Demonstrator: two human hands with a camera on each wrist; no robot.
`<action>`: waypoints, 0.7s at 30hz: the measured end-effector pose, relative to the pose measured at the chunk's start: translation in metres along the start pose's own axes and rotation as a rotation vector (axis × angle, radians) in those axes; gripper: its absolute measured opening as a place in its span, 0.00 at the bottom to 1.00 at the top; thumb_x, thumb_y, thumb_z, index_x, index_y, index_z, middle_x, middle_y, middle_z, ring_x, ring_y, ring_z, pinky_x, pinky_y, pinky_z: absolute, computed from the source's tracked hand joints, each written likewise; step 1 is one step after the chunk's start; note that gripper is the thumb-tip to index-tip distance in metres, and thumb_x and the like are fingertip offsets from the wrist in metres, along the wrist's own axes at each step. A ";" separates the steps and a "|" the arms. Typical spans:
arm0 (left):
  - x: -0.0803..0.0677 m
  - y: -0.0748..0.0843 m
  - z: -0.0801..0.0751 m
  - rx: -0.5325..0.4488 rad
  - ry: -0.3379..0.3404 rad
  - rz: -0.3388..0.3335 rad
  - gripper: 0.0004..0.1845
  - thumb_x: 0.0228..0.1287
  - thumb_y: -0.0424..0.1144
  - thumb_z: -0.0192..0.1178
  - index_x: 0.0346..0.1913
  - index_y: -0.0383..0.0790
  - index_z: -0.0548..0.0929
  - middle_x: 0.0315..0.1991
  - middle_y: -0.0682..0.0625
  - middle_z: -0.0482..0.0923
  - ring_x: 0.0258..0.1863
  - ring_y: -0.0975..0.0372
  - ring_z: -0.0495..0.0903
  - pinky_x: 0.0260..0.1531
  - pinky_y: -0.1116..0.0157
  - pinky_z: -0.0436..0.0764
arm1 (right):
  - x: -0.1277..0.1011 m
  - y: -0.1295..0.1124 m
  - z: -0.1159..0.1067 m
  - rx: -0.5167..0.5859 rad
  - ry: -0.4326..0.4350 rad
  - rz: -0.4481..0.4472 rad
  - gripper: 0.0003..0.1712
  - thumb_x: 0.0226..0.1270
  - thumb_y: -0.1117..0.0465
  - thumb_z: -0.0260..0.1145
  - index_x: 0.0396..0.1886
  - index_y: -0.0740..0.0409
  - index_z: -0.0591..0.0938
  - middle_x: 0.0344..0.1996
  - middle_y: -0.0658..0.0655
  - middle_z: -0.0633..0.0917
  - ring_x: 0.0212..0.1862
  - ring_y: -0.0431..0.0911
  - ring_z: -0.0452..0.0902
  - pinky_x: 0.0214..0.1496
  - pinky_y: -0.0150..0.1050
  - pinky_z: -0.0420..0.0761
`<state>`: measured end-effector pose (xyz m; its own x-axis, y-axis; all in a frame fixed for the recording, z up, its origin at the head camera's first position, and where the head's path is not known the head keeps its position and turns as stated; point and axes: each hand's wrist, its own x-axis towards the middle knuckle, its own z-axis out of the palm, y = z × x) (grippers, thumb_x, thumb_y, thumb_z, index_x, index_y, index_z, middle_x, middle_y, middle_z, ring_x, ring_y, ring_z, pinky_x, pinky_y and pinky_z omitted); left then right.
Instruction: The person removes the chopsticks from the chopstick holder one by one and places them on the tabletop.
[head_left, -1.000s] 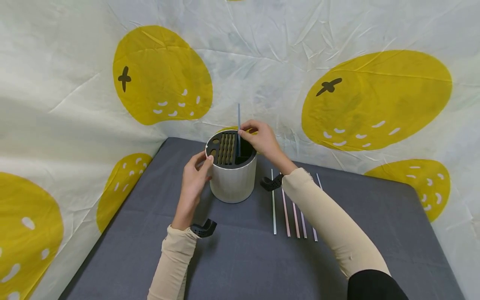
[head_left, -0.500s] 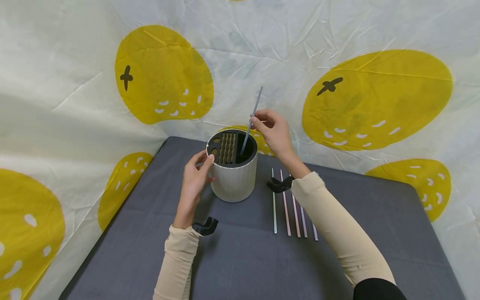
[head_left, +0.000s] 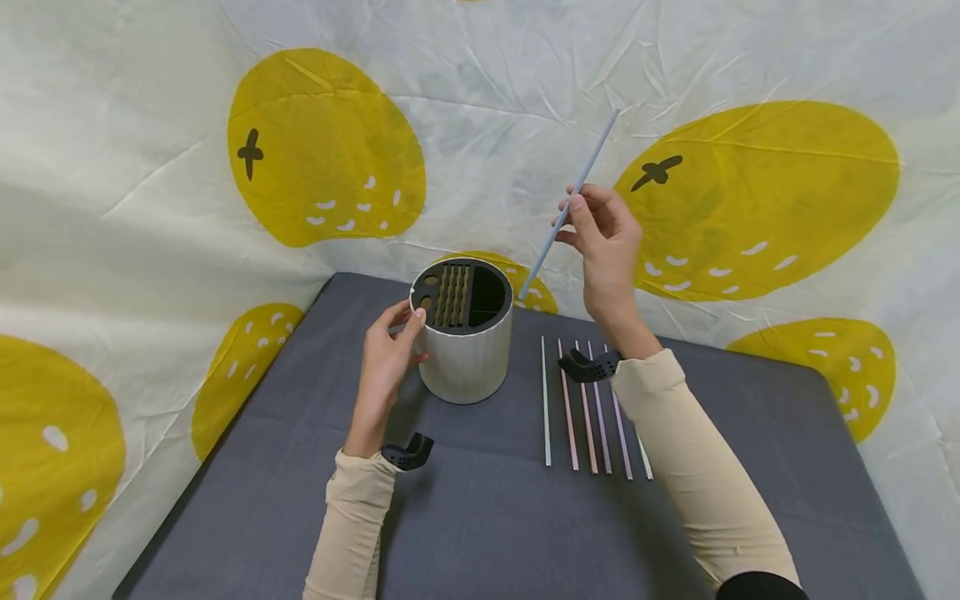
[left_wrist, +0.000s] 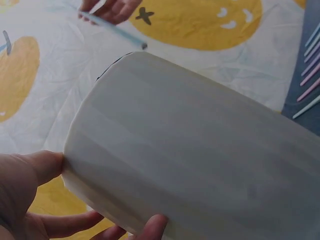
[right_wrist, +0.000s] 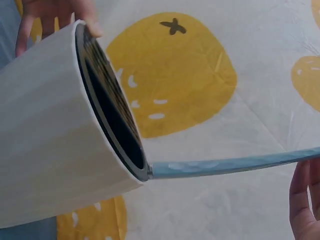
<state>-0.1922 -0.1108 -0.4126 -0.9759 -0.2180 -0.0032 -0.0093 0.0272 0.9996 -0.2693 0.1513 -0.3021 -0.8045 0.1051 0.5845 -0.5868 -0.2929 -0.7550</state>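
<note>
A round cream knife block (head_left: 467,371) stands upright on the dark cloth. Its black top has wavy slots, round holes and one larger open compartment on the right. My left hand (head_left: 384,358) holds its left side, thumb at the rim and fingers against the wall. To the right of the block and higher up, my right hand (head_left: 611,250) pinches a light blue chopstick (head_left: 597,156) near its middle. The chopstick slants, upper end to the right, its lower end out of the compartment. In the right wrist view the chopstick (right_wrist: 210,167) shows a textured surface and metallic tip.
Several pastel chopsticks (head_left: 566,408) lie side by side on the grey tablecloth (head_left: 480,517), right of the block and partly under the right forearm. Behind the table hangs a white curtain (head_left: 517,142) printed with yellow fruit.
My right hand has lifted the blue chopstick up and right, out of the block's compartment, and tilted it. The left hand stays on the block. More of the lying chopsticks shows.
</note>
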 end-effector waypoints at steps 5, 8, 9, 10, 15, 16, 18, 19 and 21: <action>0.000 -0.001 0.001 0.010 0.004 0.001 0.28 0.76 0.50 0.62 0.73 0.44 0.75 0.65 0.41 0.74 0.49 0.51 0.80 0.38 0.53 0.90 | -0.004 -0.006 -0.011 0.025 0.042 0.060 0.09 0.77 0.63 0.66 0.50 0.62 0.85 0.40 0.56 0.84 0.37 0.48 0.81 0.37 0.36 0.86; 0.000 0.000 0.001 0.009 0.011 -0.003 0.28 0.76 0.50 0.62 0.73 0.44 0.76 0.64 0.41 0.74 0.48 0.51 0.79 0.38 0.54 0.90 | -0.008 -0.006 -0.022 0.010 0.055 0.101 0.11 0.77 0.62 0.66 0.52 0.64 0.84 0.40 0.55 0.84 0.36 0.47 0.80 0.36 0.34 0.85; 0.001 -0.001 0.001 0.008 0.012 -0.004 0.28 0.76 0.50 0.62 0.73 0.44 0.76 0.64 0.41 0.74 0.48 0.51 0.79 0.38 0.54 0.90 | -0.009 -0.006 -0.026 0.010 0.063 0.116 0.12 0.77 0.62 0.66 0.52 0.64 0.84 0.40 0.56 0.83 0.36 0.48 0.80 0.35 0.34 0.85; 0.001 -0.001 0.002 0.007 0.012 -0.004 0.28 0.76 0.50 0.62 0.73 0.44 0.76 0.64 0.41 0.74 0.48 0.51 0.79 0.39 0.54 0.90 | -0.010 -0.005 -0.031 0.007 0.070 0.129 0.12 0.77 0.62 0.66 0.52 0.65 0.84 0.39 0.56 0.83 0.35 0.47 0.80 0.35 0.34 0.85; 0.003 -0.002 0.003 0.000 0.001 -0.001 0.28 0.76 0.51 0.62 0.73 0.45 0.75 0.65 0.41 0.73 0.48 0.50 0.79 0.44 0.47 0.89 | -0.018 -0.006 -0.058 -0.035 0.115 0.205 0.14 0.75 0.60 0.68 0.52 0.65 0.85 0.37 0.55 0.83 0.34 0.46 0.80 0.35 0.33 0.85; 0.003 -0.003 0.003 -0.001 0.002 -0.003 0.28 0.76 0.51 0.61 0.74 0.45 0.75 0.65 0.41 0.73 0.49 0.50 0.79 0.45 0.46 0.89 | -0.019 -0.006 -0.063 -0.050 0.118 0.221 0.14 0.75 0.60 0.69 0.52 0.65 0.86 0.37 0.55 0.84 0.34 0.45 0.80 0.35 0.33 0.85; 0.002 -0.003 0.003 0.000 0.006 -0.007 0.28 0.76 0.52 0.61 0.74 0.46 0.75 0.65 0.41 0.73 0.48 0.51 0.79 0.44 0.48 0.89 | -0.024 -0.006 -0.074 -0.090 0.118 0.255 0.15 0.74 0.59 0.69 0.53 0.63 0.86 0.36 0.54 0.84 0.34 0.44 0.81 0.35 0.32 0.85; 0.002 -0.003 0.002 0.003 0.009 -0.009 0.28 0.77 0.52 0.61 0.74 0.46 0.74 0.65 0.41 0.72 0.48 0.51 0.79 0.43 0.50 0.89 | -0.027 -0.005 -0.080 -0.114 0.116 0.271 0.15 0.74 0.59 0.69 0.53 0.63 0.86 0.36 0.53 0.85 0.33 0.43 0.81 0.34 0.32 0.85; 0.002 -0.004 0.002 0.007 0.015 -0.013 0.28 0.77 0.52 0.61 0.73 0.46 0.75 0.64 0.41 0.73 0.48 0.51 0.78 0.41 0.53 0.90 | -0.033 -0.002 -0.091 -0.146 0.109 0.303 0.13 0.74 0.59 0.69 0.53 0.60 0.86 0.35 0.52 0.85 0.33 0.43 0.81 0.33 0.31 0.85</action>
<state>-0.1944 -0.1093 -0.4162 -0.9724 -0.2329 -0.0160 -0.0239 0.0312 0.9992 -0.2500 0.2351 -0.3464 -0.9447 0.1372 0.2978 -0.3200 -0.1884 -0.9285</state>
